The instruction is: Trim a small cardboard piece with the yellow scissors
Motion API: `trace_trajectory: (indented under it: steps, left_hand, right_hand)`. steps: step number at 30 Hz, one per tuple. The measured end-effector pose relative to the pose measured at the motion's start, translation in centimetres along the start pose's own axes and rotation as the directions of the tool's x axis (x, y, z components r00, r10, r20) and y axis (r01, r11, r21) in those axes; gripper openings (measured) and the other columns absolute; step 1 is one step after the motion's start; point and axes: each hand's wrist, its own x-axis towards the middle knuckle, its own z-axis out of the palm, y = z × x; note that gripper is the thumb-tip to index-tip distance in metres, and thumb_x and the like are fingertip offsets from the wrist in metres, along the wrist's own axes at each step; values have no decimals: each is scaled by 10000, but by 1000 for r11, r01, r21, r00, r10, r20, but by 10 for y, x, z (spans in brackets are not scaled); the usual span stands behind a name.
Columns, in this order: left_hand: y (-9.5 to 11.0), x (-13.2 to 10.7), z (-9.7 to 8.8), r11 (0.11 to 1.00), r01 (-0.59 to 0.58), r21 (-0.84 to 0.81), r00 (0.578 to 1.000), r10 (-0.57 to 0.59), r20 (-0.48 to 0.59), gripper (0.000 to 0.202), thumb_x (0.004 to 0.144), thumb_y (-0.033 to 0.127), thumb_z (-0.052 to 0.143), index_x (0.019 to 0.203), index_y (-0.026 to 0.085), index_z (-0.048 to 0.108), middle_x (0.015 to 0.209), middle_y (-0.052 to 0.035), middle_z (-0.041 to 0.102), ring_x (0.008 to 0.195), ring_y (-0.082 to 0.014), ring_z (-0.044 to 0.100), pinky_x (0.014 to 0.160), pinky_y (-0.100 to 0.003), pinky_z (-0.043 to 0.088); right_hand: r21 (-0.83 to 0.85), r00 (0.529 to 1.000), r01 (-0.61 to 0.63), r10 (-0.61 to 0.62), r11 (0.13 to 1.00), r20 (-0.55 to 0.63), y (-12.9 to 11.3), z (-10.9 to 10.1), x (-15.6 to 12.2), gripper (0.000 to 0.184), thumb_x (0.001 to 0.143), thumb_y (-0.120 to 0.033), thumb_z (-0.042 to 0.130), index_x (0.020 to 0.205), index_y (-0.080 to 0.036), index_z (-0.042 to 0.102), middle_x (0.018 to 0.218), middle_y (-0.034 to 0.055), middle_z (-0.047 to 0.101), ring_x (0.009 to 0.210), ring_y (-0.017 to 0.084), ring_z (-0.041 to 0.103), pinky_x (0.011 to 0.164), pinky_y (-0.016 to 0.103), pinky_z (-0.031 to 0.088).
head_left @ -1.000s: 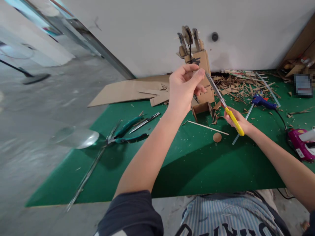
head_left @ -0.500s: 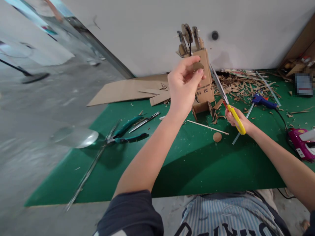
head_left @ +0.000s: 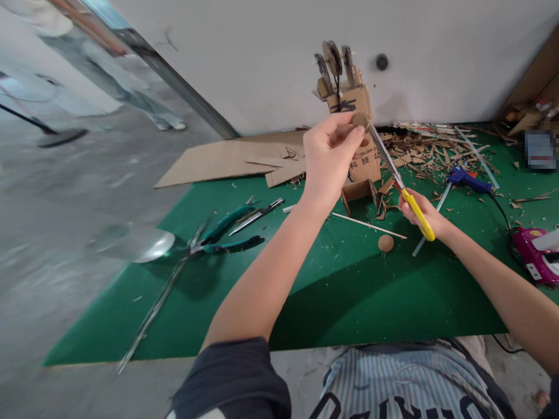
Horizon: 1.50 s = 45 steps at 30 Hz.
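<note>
Green mat: covers the table from 6 to 12 o'clock, strewn with small chips.
Cardboard sheets: flat brown pieces at 11 o'clock of the mat, against the white wall.
Scrap heap: cardboard offcuts and strips at 1 o'clock, just beside the box model.
Box model: an upright cardboard box with disc-shaped parts on top, at 12 o'clock behind the raised hands.
Left hand: lifted above the mat, its grip pinched tight; thumb and fingertips clamp a small cardboard disc at the hand's 1 o'clock.
Right hand: at 4 o'clock from the left hand, its grip wrapped around the yellow handles of the scissors.
Scissor blades: they slant up toward 11 o'clock and their tips meet the edge of the held disc; I cannot tell how far apart they stand.
Pliers: green-handled, lying at 9 o'clock on the mat.
Glue gun: blue, at 2 o'clock, near the right hand.
Loose disc: flat on the mat, just beside the right wrist at its 8 o'clock.
Thin stick: lies between the box model and the loose disc.
</note>
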Motion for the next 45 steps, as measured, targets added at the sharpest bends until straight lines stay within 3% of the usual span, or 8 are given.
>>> trace_trajectory:
  steps: [4,12,19,26,32,35,40,45]
  left_hand:
    - [5,-5,5,998,69,1,997,-69,17,303,869,486,736,922,199,653,902,-70,720,916,-244,749,715,-329,604]
    - [10,-11,12,982,184,-49,982,-181,59,229,882,319,744,978,224,559,822,-6,689,817,-189,755,693,-267,545]
    - [17,-15,14,927,351,-133,932,-332,149,207,898,331,728,911,215,556,871,-18,715,746,-156,741,620,-225,493]
    - [21,-13,13,834,483,-266,871,-428,241,222,853,261,750,821,211,536,752,20,730,590,-93,683,519,-197,447]
    - [23,-14,13,792,522,-316,850,-451,273,298,849,249,739,757,209,458,748,23,724,568,-76,660,510,-195,434]
    - [19,-13,15,809,504,-303,861,-443,249,281,842,250,724,766,214,456,812,2,731,607,-97,682,513,-211,445]
    - [10,-8,16,901,379,-210,924,-357,134,159,826,147,648,874,222,517,918,-32,721,770,-162,748,628,-254,535]
    - [7,-5,11,953,278,-121,960,-270,77,162,857,209,676,980,229,571,867,-7,668,715,-130,694,622,-242,521]
  right_hand:
    - [20,1000,-4,5,1000,-3,-1,1,0,645,765,-850,619,847,-239,430,733,-51,342,636,104,301,522,277,252]
    - [61,999,-3,5,998,-39,1,3,1,626,760,-830,641,838,-246,430,725,-47,347,639,115,328,507,270,260]
    - [54,997,-28,32,998,-73,0,4,1,638,753,-851,626,839,-246,442,706,-55,339,624,110,319,502,271,246]
    - [-118,996,-20,10,993,-88,6,1,0,581,826,-815,552,840,-251,412,718,-40,391,627,119,353,536,290,291]
    - [-206,994,-12,-11,978,-110,23,-2,5,490,883,-709,565,842,-245,413,742,-35,422,627,115,389,580,306,322]
    - [-188,990,-4,-22,982,-137,20,0,5,526,863,-748,568,846,-244,422,730,-39,421,627,115,387,586,309,324]
    - [-28,992,1,-4,1000,-129,5,6,-1,614,789,-826,603,883,-244,431,768,-37,423,648,110,399,544,282,331]
    - [77,997,-9,15,997,-77,2,6,-2,639,762,-844,620,880,-258,394,764,-50,395,631,99,359,500,269,276]
